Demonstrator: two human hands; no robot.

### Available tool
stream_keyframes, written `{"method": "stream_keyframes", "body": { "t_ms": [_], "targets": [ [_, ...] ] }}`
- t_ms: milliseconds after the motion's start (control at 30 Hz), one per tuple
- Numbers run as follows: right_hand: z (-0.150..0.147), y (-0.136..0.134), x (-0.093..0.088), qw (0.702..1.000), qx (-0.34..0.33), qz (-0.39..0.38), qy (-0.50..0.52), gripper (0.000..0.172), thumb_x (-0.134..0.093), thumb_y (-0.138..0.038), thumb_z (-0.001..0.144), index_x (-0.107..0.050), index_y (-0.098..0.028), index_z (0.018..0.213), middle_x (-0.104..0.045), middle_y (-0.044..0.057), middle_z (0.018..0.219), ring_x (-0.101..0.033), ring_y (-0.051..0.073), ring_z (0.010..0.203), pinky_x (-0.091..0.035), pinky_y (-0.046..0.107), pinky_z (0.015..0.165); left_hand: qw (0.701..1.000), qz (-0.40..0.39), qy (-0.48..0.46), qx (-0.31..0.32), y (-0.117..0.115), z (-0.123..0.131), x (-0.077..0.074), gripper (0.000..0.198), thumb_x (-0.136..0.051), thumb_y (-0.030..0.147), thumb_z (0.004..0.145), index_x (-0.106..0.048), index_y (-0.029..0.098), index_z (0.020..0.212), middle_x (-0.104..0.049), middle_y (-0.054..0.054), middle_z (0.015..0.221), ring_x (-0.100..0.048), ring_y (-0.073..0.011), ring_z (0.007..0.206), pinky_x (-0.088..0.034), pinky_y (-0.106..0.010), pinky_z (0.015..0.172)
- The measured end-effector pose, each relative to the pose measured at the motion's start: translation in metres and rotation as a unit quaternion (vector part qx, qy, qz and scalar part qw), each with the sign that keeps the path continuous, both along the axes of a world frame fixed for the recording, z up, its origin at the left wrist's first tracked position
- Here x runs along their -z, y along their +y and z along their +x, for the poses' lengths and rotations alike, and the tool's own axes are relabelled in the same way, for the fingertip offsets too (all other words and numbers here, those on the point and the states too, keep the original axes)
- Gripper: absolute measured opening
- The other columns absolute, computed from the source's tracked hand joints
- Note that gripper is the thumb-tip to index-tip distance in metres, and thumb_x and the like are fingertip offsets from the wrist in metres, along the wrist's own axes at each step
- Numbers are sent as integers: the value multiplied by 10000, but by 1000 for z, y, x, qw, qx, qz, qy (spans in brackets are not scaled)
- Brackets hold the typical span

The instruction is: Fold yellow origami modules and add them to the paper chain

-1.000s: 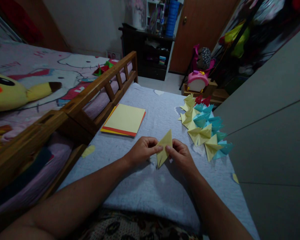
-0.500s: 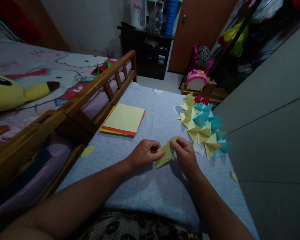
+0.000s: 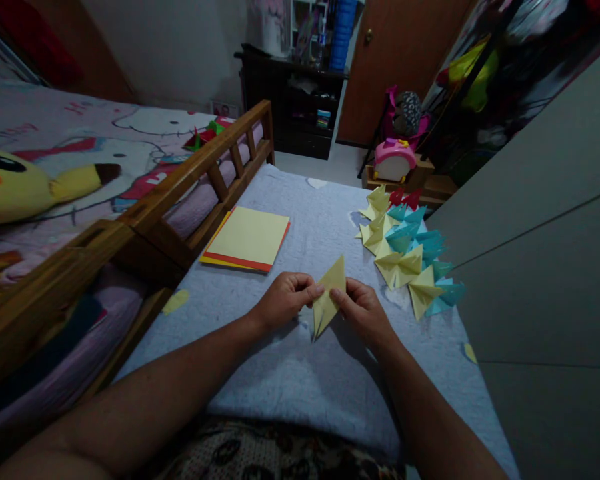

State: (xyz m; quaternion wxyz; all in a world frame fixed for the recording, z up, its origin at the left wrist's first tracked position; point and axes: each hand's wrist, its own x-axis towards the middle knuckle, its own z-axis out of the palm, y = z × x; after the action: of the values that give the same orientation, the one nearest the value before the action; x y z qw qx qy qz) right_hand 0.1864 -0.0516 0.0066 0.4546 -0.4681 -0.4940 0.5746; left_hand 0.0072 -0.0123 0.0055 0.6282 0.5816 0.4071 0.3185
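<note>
Between my two hands is a folded piece of yellow origami paper (image 3: 331,287), a slim diamond with a slit at its lower point. My left hand (image 3: 291,298) pinches its left edge, thumb on top. From the other side my right hand (image 3: 364,308) grips the right edge, its thumb lying on the front face. The paper is held a little above the blue bedsheet (image 3: 280,373). Both hands' fingertips behind the paper are hidden.
A stack of square paper (image 3: 247,235), cream on top of orange and yellow, lies to the left. Several folded yellow paper pieces (image 3: 399,267) and blue paper pieces (image 3: 433,245) cluster at right. A wooden rail (image 3: 200,170) borders the left side; a pale panel (image 3: 545,267) stands right.
The folded paper has turned more upright, its tip now pointing up and a slit showing at the bottom. My right hand's grip has shifted lower along the edge.
</note>
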Motion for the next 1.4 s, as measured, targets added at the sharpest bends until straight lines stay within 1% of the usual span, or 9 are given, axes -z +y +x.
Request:
{"method": "stream_keyframes", "body": {
  "t_ms": [233, 400, 600, 733, 800, 967, 1133, 1267, 1400],
  "targets": [
    [1, 3, -7, 1000, 25, 5, -9, 380, -725, -551, 794, -685, -174, 780, -556, -24, 614, -414, 95, 526, -331, 223, 483, 999, -32, -40, -16, 1, 1, -2, 373, -728, 498, 754, -572, 167, 687, -484, 52, 576, -406, -82, 512, -322, -212, 494],
    [-2, 5, -5, 998, 57, 9, 5, 355, -739, -533, 780, -678, -184, 781, -564, -26, 624, -443, 107, 551, -352, 232, 506, 998, -37, -47, 23, 0, 1, 0, 331, -729, 462, 769, -648, 143, 734, -568, 20, 640, -475, -94, 556, -375, -223, 534],
    [-5, 5, 3, 998, 47, -22, 33, 335, -813, -479, 699, -743, -184, 840, -632, -2, 676, -491, 118, 559, -398, 249, 530, 999, -20, -32, 19, 0, 0, 4, 330, -748, 439, 774, -673, 120, 730, -609, -2, 670, -520, -104, 604, -401, -230, 573],
    [-4, 5, 4, 998, 56, -17, 30, 288, -804, -450, 712, -769, -185, 818, -662, 24, 735, -535, 136, 618, -423, 259, 562, 996, -44, -67, 34, -2, 3, 5, 320, -805, 395, 715, -718, 119, 850, -669, -31, 748, -571, -124, 653, -439, -249, 614],
    [-5, 5, 1, 997, 67, -13, 35, 272, -795, -448, 721, -760, -186, 784, -648, 16, 704, -518, 130, 599, -418, 260, 558, 995, -47, -68, 48, -3, 4, 5, 327, -795, 401, 728, -737, 123, 891, -681, -40, 770, -573, -124, 659, -438, -251, 621],
    [-8, 5, -1, 993, 111, -6, 38, 303, -785, -463, 720, -671, -192, 650, -545, -28, 566, -414, 105, 521, -360, 252, 510, 996, -47, -31, 76, -5, 5, 1, 313, -729, 441, 789, -741, 129, 773, -622, -19, 651, -494, -102, 563, -360, -224, 523],
    [-4, 6, 6, 990, 133, -2, 51, 290, -774, -448, 759, -673, -185, 691, -536, -35, 581, -425, 103, 542, -331, 248, 522, 997, -24, 3, 74, -5, 4, -3, 268, -704, 386, 792, -716, 139, 689, -600, -7, 597, -481, -97, 537, -346, -217, 506],
    [1, 9, 9, 986, 153, 15, 69, 330, -774, -457, 783, -629, -188, 658, -508, -43, 567, -431, 102, 551, -330, 254, 545, 996, 13, 37, 79, -4, 2, -2, 281, -665, 370, 815, -697, 147, 645, -596, -6, 575, -485, -101, 529, -347, -220, 504],
    [8, 12, 9, 973, 210, 25, 92, 337, -785, -494, 762, -622, -205, 698, -503, -48, 583, -408, 102, 531, -334, 256, 525, 992, 45, 89, 80, 0, -1, 1, 305, -631, 375, 839, -690, 150, 642, -570, 1, 548, -468, -103, 512, -330, -223, 497]
  ]
}}
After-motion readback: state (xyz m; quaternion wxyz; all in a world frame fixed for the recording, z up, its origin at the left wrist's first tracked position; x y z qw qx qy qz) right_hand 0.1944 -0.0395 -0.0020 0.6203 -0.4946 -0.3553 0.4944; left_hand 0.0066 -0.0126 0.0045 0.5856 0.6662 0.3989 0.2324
